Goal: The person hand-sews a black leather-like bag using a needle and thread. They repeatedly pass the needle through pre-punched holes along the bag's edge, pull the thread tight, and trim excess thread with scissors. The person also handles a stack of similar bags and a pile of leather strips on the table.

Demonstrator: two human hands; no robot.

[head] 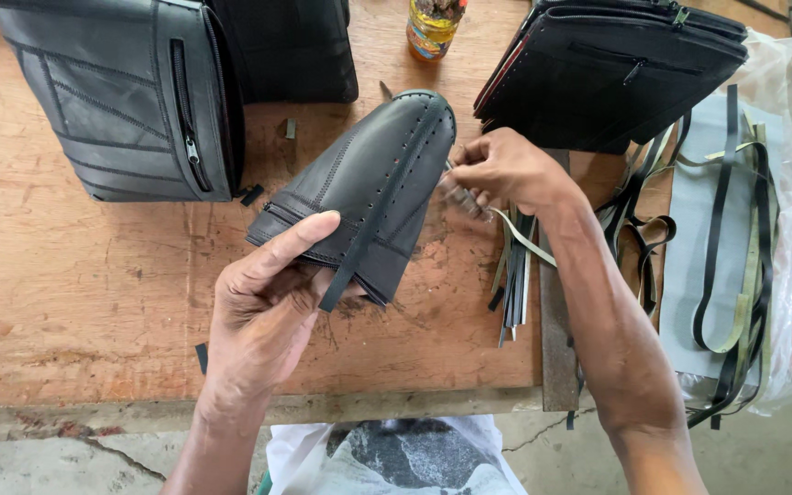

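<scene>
The left hand (263,307) is closed on the lower end of a curved black leather piece (364,183), thumb laid across its face and fingers curled beneath, holding it up over the middle of the wooden worktop (75,284). A narrow black strip (373,225) runs down the piece along a row of punched holes. The right hand (506,170) is pinched shut on a small metal tool (460,195) just beside the piece's right edge. At the far left corner lies a black zipped bag (130,92); at the far right edge, a stack of black zipped pouches (616,64). Between them at the far edge stands a small bottle with a yellow label (433,27). Loose black strips (515,275) lie near the right edge.
</scene>
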